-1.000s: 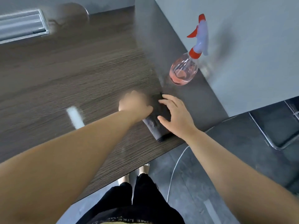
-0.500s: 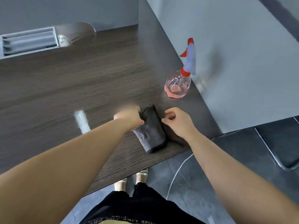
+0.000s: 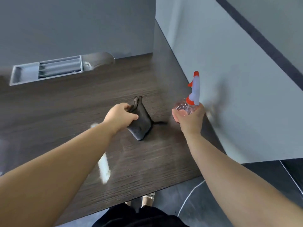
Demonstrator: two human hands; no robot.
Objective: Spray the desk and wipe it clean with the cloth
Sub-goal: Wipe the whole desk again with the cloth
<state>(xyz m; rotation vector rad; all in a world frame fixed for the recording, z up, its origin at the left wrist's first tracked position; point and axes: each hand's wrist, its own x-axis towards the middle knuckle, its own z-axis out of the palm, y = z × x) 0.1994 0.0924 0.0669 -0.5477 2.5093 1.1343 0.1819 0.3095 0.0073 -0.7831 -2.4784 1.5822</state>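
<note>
Cloth (image 3: 141, 122), one, dark grey and folded, is gripped by your left hand (image 3: 120, 116); beside it, your right hand (image 3: 190, 119) grips one clear pink spray bottle (image 3: 195, 89).

Around the edges: grey panels, a slotted tray, dark floor.
Far left, a grey slotted tray (image 3: 47, 69) lies long and low, and just beside its right end there's a rounded pale shape (image 3: 98, 58), too blurred to name. Behind it rises a plain grey back panel (image 3: 73, 25). On the right a paler wall (image 3: 246, 82) runs away, crossed high up by a dark stripe (image 3: 255, 35). Down below, dark floor (image 3: 218, 208), a thin white cable (image 3: 188, 197) curving across it, light shoes (image 3: 148, 198) peeking out, and black clothing (image 3: 139, 217) at the bottom edge.
</note>
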